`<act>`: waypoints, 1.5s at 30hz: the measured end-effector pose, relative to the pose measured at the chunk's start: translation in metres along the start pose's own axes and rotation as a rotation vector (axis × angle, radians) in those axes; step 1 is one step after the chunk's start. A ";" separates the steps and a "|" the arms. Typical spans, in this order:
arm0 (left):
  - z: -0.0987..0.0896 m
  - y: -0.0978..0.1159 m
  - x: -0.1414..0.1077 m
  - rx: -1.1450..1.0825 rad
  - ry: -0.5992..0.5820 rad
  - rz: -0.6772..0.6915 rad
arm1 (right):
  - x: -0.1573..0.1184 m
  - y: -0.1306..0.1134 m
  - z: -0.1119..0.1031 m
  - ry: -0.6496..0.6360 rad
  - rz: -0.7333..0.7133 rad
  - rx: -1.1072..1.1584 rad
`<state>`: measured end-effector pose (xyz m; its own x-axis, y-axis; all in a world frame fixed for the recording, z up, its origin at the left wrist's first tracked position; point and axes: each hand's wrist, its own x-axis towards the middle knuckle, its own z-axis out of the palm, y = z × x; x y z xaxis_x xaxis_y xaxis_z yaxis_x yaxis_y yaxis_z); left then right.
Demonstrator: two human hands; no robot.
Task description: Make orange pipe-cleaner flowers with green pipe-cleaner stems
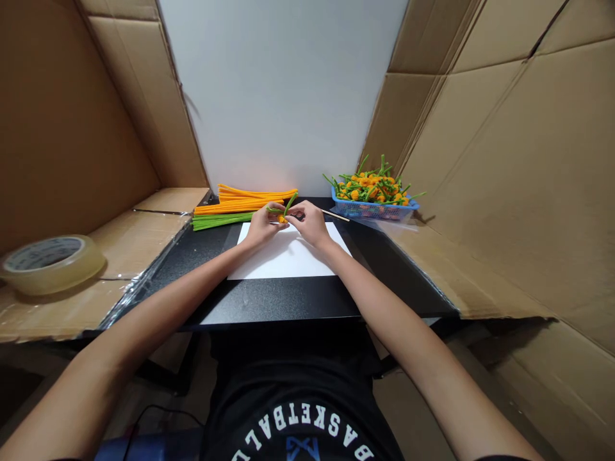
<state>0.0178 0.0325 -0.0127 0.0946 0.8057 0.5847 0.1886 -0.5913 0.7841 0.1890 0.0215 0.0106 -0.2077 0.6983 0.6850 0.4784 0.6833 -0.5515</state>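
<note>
Above the white sheet of paper (283, 259), my two hands meet over a small pipe-cleaner pumpkin (282, 219), an orange ball with green stems. My left hand (262, 225) is closed, pinching the orange ball between thumb and fingers. My right hand (313, 224) is also closed, its fingertips pressed on the piece near the upright green stem (291, 202). Exactly where the right fingertips grip is partly hidden. Behind my left hand lie bundles of orange pipe cleaners (225, 207) and green pipe cleaners (211, 221).
At the back right, a blue basket (372, 208) is heaped with similar orange and green pieces. A thin stick (336, 216) lies beyond my right hand. A tape roll (50, 262) rests on cardboard at left. Cardboard walls (519, 173) flank the black table (278, 301).
</note>
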 end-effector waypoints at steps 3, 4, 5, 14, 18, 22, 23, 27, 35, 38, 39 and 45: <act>0.001 0.005 -0.005 0.108 -0.004 0.081 | 0.000 -0.001 0.004 0.008 0.071 0.057; 0.001 0.007 -0.006 0.146 -0.009 0.116 | 0.000 -0.001 0.005 0.013 0.087 0.070; 0.001 0.008 -0.008 0.179 -0.014 0.152 | 0.001 0.000 0.006 0.021 0.099 0.084; 0.010 0.009 -0.011 0.143 0.081 0.075 | 0.005 0.007 0.005 -0.009 0.148 0.204; 0.010 0.007 -0.012 0.139 0.096 0.042 | 0.003 0.005 0.008 -0.010 0.169 0.175; 0.011 0.005 -0.009 0.032 0.072 -0.006 | 0.002 0.003 0.011 0.008 0.154 0.104; 0.012 0.005 -0.008 -0.041 0.051 -0.035 | 0.002 0.003 0.011 0.019 0.144 0.091; 0.012 0.003 -0.005 -0.383 -0.037 -0.205 | 0.003 0.005 0.008 -0.006 0.114 0.053; 0.012 0.004 -0.004 -0.482 -0.008 -0.330 | 0.005 0.011 -0.006 -0.209 -0.139 -0.272; 0.013 0.004 -0.004 -0.471 -0.025 -0.333 | 0.006 0.008 -0.010 -0.247 -0.186 -0.384; 0.013 0.004 -0.004 -0.452 -0.027 -0.329 | 0.006 0.007 -0.011 -0.255 -0.202 -0.428; 0.006 -0.003 -0.003 -0.042 0.012 -0.188 | 0.007 -0.004 -0.011 -0.295 -0.296 -0.651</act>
<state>0.0230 0.0324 -0.0179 0.0497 0.9018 0.4292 0.1612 -0.4314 0.8876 0.1952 0.0211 0.0231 -0.5802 0.5963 0.5548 0.7538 0.6511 0.0885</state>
